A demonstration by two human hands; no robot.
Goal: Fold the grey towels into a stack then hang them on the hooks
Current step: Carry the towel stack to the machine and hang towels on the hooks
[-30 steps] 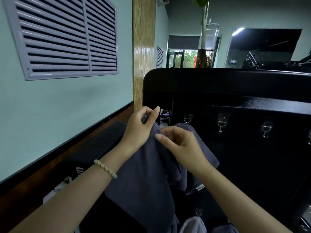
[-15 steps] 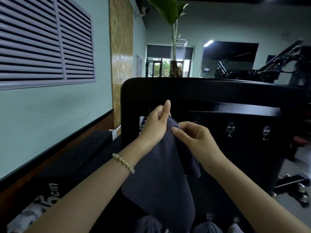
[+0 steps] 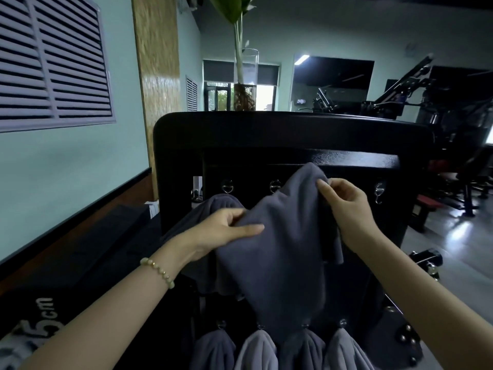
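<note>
A dark grey towel [image 3: 282, 252] hangs between my hands in front of a black rack [image 3: 293, 134]. My right hand [image 3: 346, 206] pinches its top corner up by the upper row of metal hooks, between a hook [image 3: 274, 186] and another hook [image 3: 378, 192]. My left hand [image 3: 226, 231] grips the towel's left edge lower down. Another grey towel [image 3: 213, 206] drapes behind my left hand below a hook [image 3: 227, 186]. Several grey towels [image 3: 280, 351] hang from the lower row of hooks.
A pale wall with a louvred vent [image 3: 53, 62] runs along the left. A black box marked "cm" [image 3: 40, 316] lies at the lower left. A glass vase with a plant [image 3: 244, 81] stands on top of the rack. Gym machines [image 3: 440, 116] fill the right.
My right hand has carried the towel's corner up and right to the hook row. My left hand has dropped lower onto the towel's left edge. The view has moved back, showing the lower towels.
</note>
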